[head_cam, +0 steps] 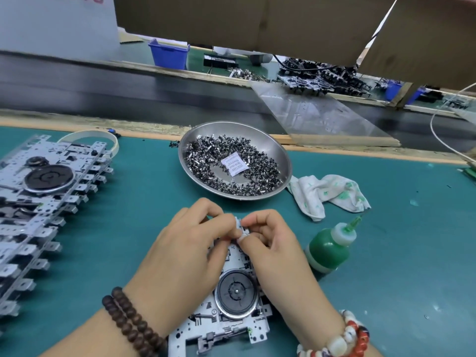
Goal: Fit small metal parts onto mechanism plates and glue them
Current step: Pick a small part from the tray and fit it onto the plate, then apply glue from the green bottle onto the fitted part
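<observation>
A silver mechanism plate point(226, 323) with a black round wheel lies tilted on the green mat in front of me. My left hand point(180, 251) grips its far left edge with curled fingers. My right hand point(270, 243) pinches at the plate's top edge, fingertips meeting those of the left hand; whatever small part is between them is hidden. A steel bowl point(280, 153) behind the hands holds several small metal parts and a white paper packet. A green glue bottle point(331, 247) with a pointed nozzle lies to the right of my right hand.
A long stack of mechanism plates point(43, 202) fills the left of the mat. A stained white cloth point(327, 194) lies right of the bowl. A dark conveyor belt point(128, 91) runs behind the bench, with a clear sheet point(322, 114) and blue bins beyond.
</observation>
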Demonstrator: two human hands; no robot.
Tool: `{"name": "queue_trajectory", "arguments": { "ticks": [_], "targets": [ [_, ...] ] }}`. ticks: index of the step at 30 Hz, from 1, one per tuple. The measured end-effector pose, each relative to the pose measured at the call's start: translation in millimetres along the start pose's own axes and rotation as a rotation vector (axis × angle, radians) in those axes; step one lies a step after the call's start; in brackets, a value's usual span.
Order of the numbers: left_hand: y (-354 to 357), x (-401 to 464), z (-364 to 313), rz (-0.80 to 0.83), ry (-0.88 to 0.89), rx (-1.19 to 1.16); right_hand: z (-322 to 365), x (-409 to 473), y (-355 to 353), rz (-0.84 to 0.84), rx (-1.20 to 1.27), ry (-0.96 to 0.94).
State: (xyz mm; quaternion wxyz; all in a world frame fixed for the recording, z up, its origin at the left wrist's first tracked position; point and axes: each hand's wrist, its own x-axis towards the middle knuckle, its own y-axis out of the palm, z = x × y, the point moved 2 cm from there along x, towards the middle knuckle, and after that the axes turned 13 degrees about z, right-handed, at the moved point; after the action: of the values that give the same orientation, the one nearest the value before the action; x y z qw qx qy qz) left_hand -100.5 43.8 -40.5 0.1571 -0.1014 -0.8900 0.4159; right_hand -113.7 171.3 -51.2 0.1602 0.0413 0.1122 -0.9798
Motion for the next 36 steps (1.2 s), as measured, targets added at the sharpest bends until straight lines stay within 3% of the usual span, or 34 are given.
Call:
{"name": "queue_trajectory", "arguments": {
  "ticks": [18,20,23,25,28,31,36],
  "targets": [
    [-7,-5,12,-0.085,-0.181,-0.205,7,-49,-9,0.028,-0.149,-0.099],
    [-11,-7,16,-0.079,-0.253,-0.133,10,-67,-16,-0.086,-0.094,-0.160],
    [-21,-11,22,-0.025,-0.377,0.024,1,-84,-47,-0.422,0.062,-0.261],
    [-32,-17,24,-0.004,-0.439,0.112,-9,-84,-67,-0.503,0.020,-0.222],
    [-40,-31,27,0.136,-0.542,0.099,-19,-72,-78,-0.348,-0.150,-0.112],
    [-34,-42,19,0.261,-0.613,-0.188,-20,-62,-78,-0.150,-0.327,-0.030],
    [-25,-41,22,0.201,-0.582,-0.463,-9,-48,-78,0.014,-0.290,-0.072]
  ]
}}
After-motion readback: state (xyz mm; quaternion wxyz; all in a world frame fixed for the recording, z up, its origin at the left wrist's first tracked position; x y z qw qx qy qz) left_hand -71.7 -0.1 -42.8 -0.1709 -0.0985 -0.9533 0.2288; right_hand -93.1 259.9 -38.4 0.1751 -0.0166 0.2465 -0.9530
